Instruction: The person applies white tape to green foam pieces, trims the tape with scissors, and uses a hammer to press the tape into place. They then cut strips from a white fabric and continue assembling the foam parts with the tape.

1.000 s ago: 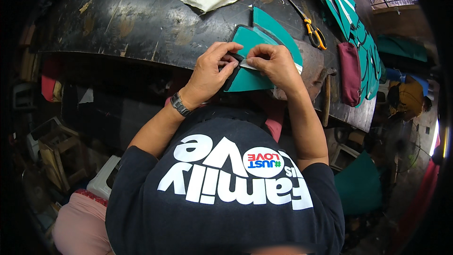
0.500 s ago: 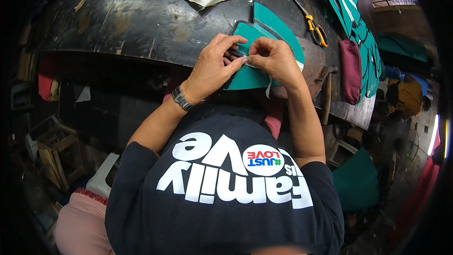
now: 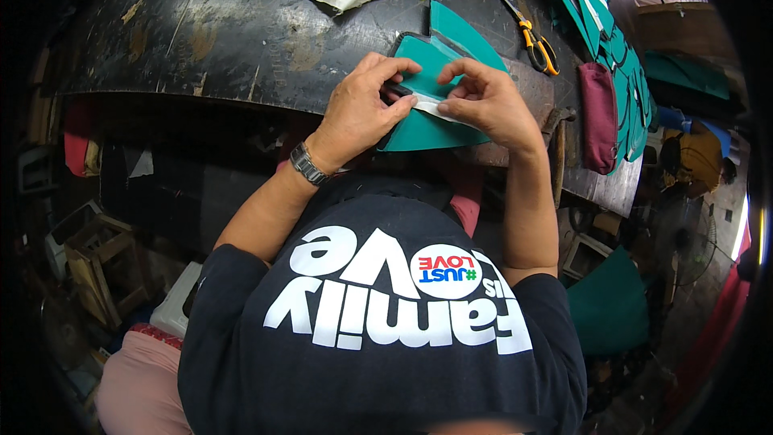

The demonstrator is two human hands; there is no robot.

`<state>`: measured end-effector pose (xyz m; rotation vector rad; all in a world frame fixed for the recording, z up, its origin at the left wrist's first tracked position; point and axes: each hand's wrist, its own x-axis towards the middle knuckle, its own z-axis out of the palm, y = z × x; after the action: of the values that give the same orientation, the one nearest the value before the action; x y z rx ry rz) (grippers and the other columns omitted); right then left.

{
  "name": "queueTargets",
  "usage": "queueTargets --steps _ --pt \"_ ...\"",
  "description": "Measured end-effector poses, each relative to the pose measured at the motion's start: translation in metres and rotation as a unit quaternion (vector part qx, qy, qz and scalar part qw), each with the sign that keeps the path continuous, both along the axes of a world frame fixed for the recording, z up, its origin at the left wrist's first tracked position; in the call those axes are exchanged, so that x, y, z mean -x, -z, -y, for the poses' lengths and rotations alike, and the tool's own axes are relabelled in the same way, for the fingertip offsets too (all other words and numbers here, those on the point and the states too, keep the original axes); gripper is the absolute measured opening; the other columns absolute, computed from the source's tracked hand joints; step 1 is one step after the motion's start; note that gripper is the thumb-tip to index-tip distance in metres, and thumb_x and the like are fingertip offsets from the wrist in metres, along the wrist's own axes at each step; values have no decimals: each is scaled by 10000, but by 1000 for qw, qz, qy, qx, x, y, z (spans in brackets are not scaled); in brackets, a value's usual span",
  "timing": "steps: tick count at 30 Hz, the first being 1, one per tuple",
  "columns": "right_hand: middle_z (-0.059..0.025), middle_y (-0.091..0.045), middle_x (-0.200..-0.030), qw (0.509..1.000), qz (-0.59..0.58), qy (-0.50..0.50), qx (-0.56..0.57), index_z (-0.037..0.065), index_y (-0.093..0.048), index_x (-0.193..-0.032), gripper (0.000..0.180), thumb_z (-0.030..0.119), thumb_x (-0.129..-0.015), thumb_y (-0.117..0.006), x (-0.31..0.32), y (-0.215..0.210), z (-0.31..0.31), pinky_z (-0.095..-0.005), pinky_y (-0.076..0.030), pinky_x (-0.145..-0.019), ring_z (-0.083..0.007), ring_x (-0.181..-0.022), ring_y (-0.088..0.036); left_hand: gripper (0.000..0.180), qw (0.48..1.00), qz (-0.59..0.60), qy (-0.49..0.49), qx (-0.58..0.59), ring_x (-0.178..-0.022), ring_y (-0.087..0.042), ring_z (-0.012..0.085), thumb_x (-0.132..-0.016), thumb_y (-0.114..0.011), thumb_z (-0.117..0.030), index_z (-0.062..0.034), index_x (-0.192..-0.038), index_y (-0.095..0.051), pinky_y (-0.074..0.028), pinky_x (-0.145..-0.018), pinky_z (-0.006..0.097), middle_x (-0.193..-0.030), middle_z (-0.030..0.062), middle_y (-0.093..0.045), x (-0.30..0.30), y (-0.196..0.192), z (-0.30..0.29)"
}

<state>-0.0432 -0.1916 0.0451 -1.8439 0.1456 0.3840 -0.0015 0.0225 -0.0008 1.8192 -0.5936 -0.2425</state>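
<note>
Flat teal leather-like panel (image 3: 427, 125) at near edge of dark scuffed workbench (image 3: 201, 40). Left hand (image 3: 362, 109) and right hand (image 3: 483, 101) both pinched shut on white tape strip (image 3: 439, 108) along panel. Judgement: keep strip taut, press evenly, follow edge.

Workshop for sewing/leather goods: scarred dark workbench (image 3: 201, 32), scissors (image 3: 533, 42) w/ yellow handles, teal cut pieces (image 3: 612, 48), hammer (image 3: 557, 145).
</note>
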Motion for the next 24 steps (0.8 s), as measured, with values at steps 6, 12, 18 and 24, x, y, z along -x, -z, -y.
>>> queueTargets --steps 6,12,18,24 --pt "30 -567 -747 999 4 40 -28 52 -626 -1087 324 23 -792 -757 14 -10 28 -179 -397 -569 -23 -657 -524 307 1000 27 6 3 -803 -600 120 -821 -724 -45 -104 -1120 -692 -510 -626 227 -1001 43 -562 3 -3 2" --pt "21 -587 -824 998 13 46 38 50 -601 -1154 379 97 -821 -777 24 0 22 -170 -403 -587 -23 -692 -547 184 999 44 6 -22 -767 -594 102 -823 -696 -18 -91 -987 -733 -503 -629 227 -1015 36 -562 9 0 1" --pt "23 -545 -801 998 16 6 54 59 -598 -1184 498 90 -747 -835 32 -8 11 -183 -378 -561 -16 -635 -476 161 999 52 7 -11 -760 -592 103 -829 -695 -16 -72 -975 -732 -502 -624 227 -1024 41 -566 9 0 1" --pt "3 -552 -855 932 231 -84 266 101 -589 -1276 618 87 -707 -827 40 -10 -1 -209 -420 -642 -50 -704 -485 175 999 41 2 -10 -765 -591 101 -839 -715 -35 -74 -1010 -717 -498 -617 216 -1019 42 -570 9 -1 3"
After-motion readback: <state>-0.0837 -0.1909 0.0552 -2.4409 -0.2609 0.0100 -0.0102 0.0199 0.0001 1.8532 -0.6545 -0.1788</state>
